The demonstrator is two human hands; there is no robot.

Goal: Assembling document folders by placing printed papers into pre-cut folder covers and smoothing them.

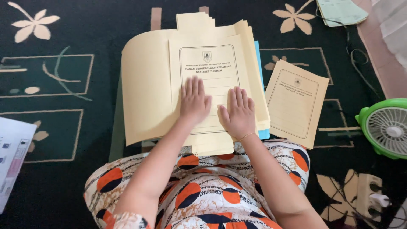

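A stack of pale yellow paper folders (152, 80) lies on the dark patterned carpet in front of my knees. The top folder (212, 68) bears a printed frame and a small emblem. My left hand (194, 101) presses flat on its lower part, fingers together and extended. Beside it, my right hand (238, 112), with a thin bracelet at the wrist, also lies flat on the same folder. Neither hand grips anything. A blue sheet edge (259, 63) sticks out at the stack's right side.
A single yellow folder (296, 103) lies to the right of the stack. A green fan (386, 127) and a power strip (368, 194) with cables sit at right. White papers (12, 157) lie at left, a green sheet (341, 10) at top right.
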